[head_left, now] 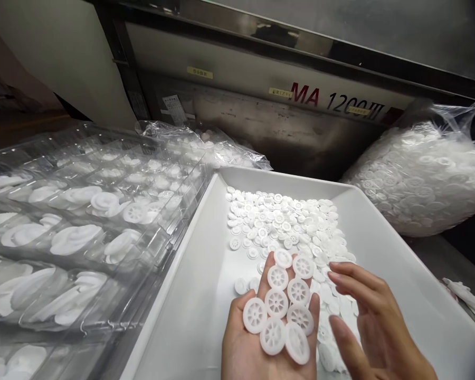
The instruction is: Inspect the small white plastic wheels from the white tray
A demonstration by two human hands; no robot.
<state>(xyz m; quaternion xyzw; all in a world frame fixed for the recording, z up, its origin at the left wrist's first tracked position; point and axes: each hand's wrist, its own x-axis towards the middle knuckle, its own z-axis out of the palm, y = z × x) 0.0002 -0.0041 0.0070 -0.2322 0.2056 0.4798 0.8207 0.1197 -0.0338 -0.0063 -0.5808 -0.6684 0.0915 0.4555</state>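
The left hand (245, 356) lies open, palm up, carrying nine white spoked wheels (276, 303) flat, faces up, round with no long axis. The right hand (374, 316) is open, fingers spread, just beside them, above a white tray (174, 295) of loose wheels (277, 221). At upper right of centre, a machine (261, 126) reads "MA 1200III"; its yellow labels (200, 72) are too small to read. Clear trays (83, 211) of white parts fill the left, a bulging plastic bag (419, 179) of wheels the right
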